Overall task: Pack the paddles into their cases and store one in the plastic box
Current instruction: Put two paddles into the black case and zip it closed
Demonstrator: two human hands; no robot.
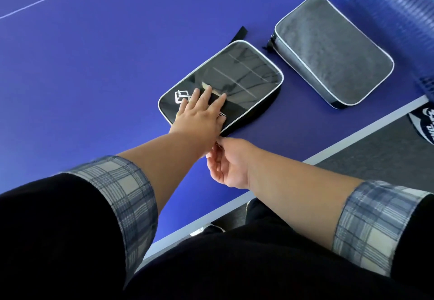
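Blue table-tennis table (94, 69) fills the view, with a thin white line crossing its far corner and a white border along the near edge. Beyond that edge there's grey carpet (375, 158) with a dark printed mat (422, 123) on it, and the net (387, 6) blurs past beyond the grey case.

Two cases lie flat on the table. The black case (220, 83) is the landmark here: rounded rectangle, white piping, a clear shiny window on top with a paddle's pale wood handle showing through, white logo near its corner, a black strap poking out from its far end. Just to the right of it, close but apart, lies the grey case (333, 50), soft grey fabric, pale piping, zipped side dark.

Left hand (199, 116) is pressed flat on the black case, fingers spread over the window, gripping nothing. Right hand (227, 161) sits at the near corner of the black case, fingers pinched together at its edge; what it pinches is too small to make out.
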